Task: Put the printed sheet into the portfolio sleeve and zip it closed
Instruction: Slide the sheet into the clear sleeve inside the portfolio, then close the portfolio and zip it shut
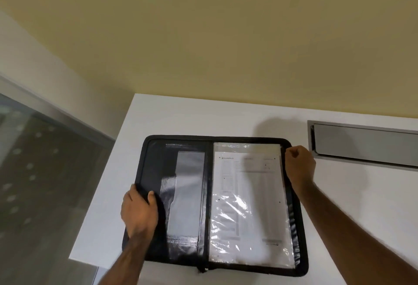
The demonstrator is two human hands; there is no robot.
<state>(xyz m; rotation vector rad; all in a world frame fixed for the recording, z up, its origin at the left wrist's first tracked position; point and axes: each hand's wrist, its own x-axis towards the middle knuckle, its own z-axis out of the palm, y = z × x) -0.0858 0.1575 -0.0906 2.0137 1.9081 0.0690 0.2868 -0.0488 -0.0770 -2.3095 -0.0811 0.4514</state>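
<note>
Item 1: black zip portfolio [187, 185], lying open flat on the white counter [339, 205], centre to lower centre of the frame. Item 2: printed sheet [246, 194], already seated under the clear sleeve [248, 228] on the right-hand leaf, square to its edges as far as the glare lets me see. Item 3: my left hand [139, 211], lower left, fingers clamped over the portfolio's left edge, thumb on the inner face. Item 4: my right hand [298, 163], right of centre, fingers curled together at the upper right corner of the cover; whether they pinch the cover edge or a zip pull I cannot tell. Item 5: grey recessed panel [366, 144], upper right, well apart. Step in hand, as I judge it: folding shut. Bring the left leaf over evenly, keep the sleeve flat so no plastic strays into the zip track, then run the zip around while one hand steadies the spine.
</note>
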